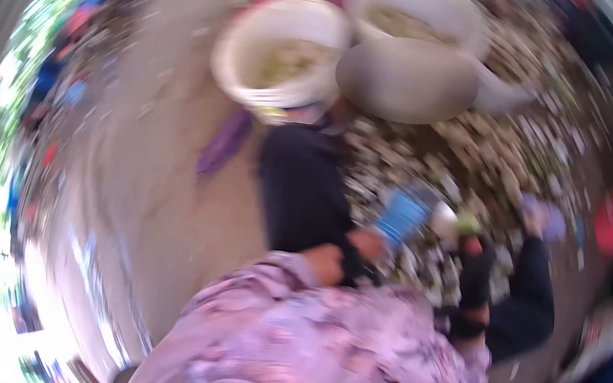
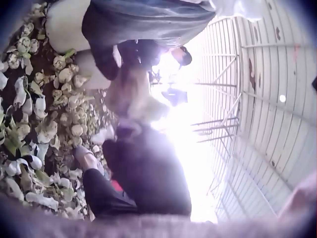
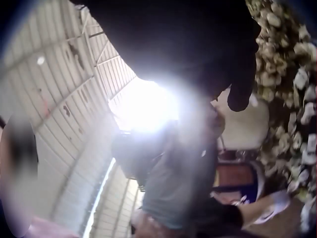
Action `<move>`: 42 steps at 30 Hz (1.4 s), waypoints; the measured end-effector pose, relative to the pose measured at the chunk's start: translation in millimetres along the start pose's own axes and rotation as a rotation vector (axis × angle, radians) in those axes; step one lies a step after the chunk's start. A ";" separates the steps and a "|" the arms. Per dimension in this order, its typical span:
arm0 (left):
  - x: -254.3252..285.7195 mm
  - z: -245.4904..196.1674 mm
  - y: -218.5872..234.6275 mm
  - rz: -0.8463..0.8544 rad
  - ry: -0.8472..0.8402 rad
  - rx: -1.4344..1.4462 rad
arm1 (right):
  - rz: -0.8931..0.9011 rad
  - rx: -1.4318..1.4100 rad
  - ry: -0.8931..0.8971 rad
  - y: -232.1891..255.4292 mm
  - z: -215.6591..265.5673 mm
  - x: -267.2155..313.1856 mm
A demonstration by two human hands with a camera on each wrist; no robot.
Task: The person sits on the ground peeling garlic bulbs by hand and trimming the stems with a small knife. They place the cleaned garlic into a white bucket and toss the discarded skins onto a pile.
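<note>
The head view is blurred. My left hand (image 1: 366, 242) is at the near end of a blue object (image 1: 403, 217); whether the fingers curl round it is unclear. To its right is my dark-covered right hand (image 1: 474, 270), close to a small green piece (image 1: 467, 223) and a white rounded piece (image 1: 443, 221). Blur hides whether that hand grips either one. Both hands are above a heap of pale, bulb-like produce (image 1: 479, 150), seen also as whitish bulbs and peelings (image 2: 64, 104) in the left wrist view. Neither wrist view shows the fingers clearly.
Two white tubs (image 1: 283, 53) (image 1: 421, 10) with pale pieces inside stand beyond the hands, near a greyish oval surface (image 1: 407, 80). A purple cloth-like item (image 1: 226, 143) lies on brown ground. Other people sit close by, one in dark trousers (image 2: 106, 196).
</note>
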State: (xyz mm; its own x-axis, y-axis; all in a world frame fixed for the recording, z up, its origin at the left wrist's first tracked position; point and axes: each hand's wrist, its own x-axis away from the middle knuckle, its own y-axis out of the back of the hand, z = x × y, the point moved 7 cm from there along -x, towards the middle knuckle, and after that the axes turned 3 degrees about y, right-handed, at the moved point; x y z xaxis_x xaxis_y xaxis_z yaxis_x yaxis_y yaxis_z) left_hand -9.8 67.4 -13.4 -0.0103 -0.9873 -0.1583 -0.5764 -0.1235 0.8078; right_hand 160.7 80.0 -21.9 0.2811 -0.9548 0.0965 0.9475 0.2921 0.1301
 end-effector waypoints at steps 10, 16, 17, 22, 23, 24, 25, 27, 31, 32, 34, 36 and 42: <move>11.2 -20.5 -20.3 0.218 0.517 1.345 | 0.110 -0.595 -0.320 -23.4 8.4 16.2; 7.3 -22.1 -15.0 0.119 0.481 1.529 | 0.086 0.009 -0.007 -2.2 -7.5 5.6; 5.9 -24.8 -14.3 0.123 0.443 1.428 | -0.005 0.156 0.012 9.6 -19.3 3.2; -2.1 -33.5 -5.5 0.183 0.420 1.535 | -0.063 0.821 -0.199 49.5 -75.4 8.1; -1.4 -32.9 -7.6 0.196 0.467 1.565 | -0.063 0.519 -0.081 43.0 -69.9 9.2; 0.7 -31.7 -10.1 0.209 0.517 1.594 | -0.065 0.216 0.032 37.6 -52.9 10.1; 3.0 -28.2 -15.9 0.219 0.524 1.569 | 0.048 -0.057 -0.050 24.7 -43.8 7.1; 6.1 -36.4 -20.3 0.289 0.496 1.451 | 0.118 0.072 0.094 14.3 -6.0 8.9; 9.2 -43.2 -16.6 0.371 0.341 1.118 | 0.215 0.299 0.130 -8.6 17.2 11.0; 9.9 -43.6 -14.5 0.372 0.324 1.091 | 0.217 0.280 0.136 -11.3 17.2 11.6; 13.2 -35.8 -17.6 0.346 0.301 1.101 | 0.205 0.318 0.230 -14.2 20.7 13.7; 14.5 -28.5 -18.3 0.293 0.251 1.127 | 0.248 0.267 0.179 -15.7 18.4 15.2; -5.6 -39.4 -8.4 0.244 0.505 1.483 | 0.406 0.805 -0.253 9.8 -97.6 18.8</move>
State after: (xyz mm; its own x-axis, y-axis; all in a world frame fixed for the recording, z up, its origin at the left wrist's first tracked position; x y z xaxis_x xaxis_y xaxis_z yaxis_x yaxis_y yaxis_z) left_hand 27.3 70.1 3.1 -0.1313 -0.9354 0.3284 -0.8570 -0.0595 -0.5119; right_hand 190.2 59.6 -115.1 0.4361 -0.7587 0.4840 0.3667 0.6410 0.6743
